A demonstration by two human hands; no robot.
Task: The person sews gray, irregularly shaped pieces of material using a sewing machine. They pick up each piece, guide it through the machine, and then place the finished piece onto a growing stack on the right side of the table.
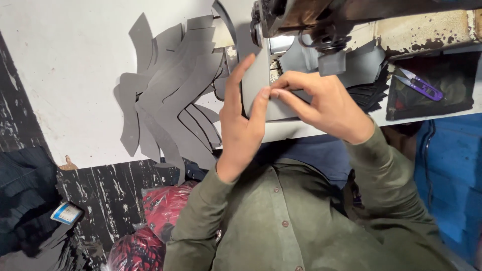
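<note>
My left hand [241, 120] and my right hand [321, 103] meet on a flat grey cut piece [256, 83] lying on the bed of a sewing machine [301, 20]. Left thumb and right fingertips pinch the piece's edge together near the middle; the left index finger points up along it. A small grey tab [332, 62] hangs under the machine head just above my right hand. A fanned stack of curved grey cut pieces [170, 90] lies on the white table [75, 60] to the left of my left hand.
Purple thread snips [422, 84] rest on a dark tray at the right. More dark pieces [371, 95] pile behind my right hand. Red patterned bags [160, 206] and a tape roll [66, 213] sit low at the left, beside a dark cloth heap.
</note>
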